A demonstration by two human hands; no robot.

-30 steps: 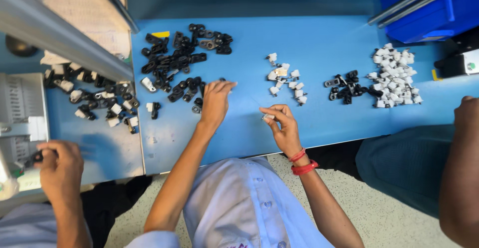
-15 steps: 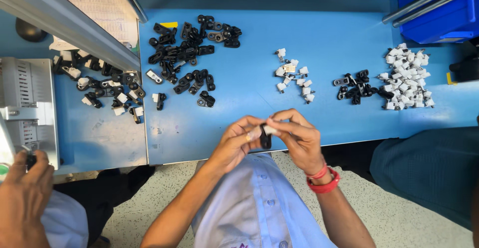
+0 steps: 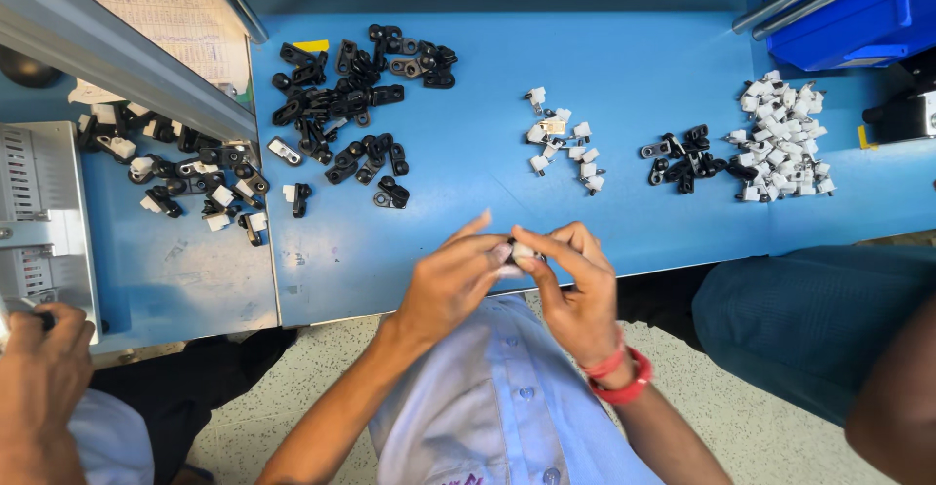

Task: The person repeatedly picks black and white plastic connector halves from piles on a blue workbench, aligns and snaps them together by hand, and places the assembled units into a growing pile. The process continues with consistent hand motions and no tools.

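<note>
Clip parts: small white piece (image 3: 524, 251) pinched w/ a black bit between fingertips of left hand (image 3: 450, 285) and right hand (image 3: 577, 295), at the near edge of blue table (image 3: 507, 105). Joined black-and-white pieces (image 3: 200, 188) lie at 9 o'clock; loose black clips (image 3: 351, 95) at 11, white pieces (image 3: 561, 144) at 1 (plenty left, I'd judge). Open tabletop at 12; another person's hand (image 3: 39, 378) far left.

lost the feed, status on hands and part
Left hand and right hand pinch one small part together. Black pile untouched. Nothing in the way.
</note>
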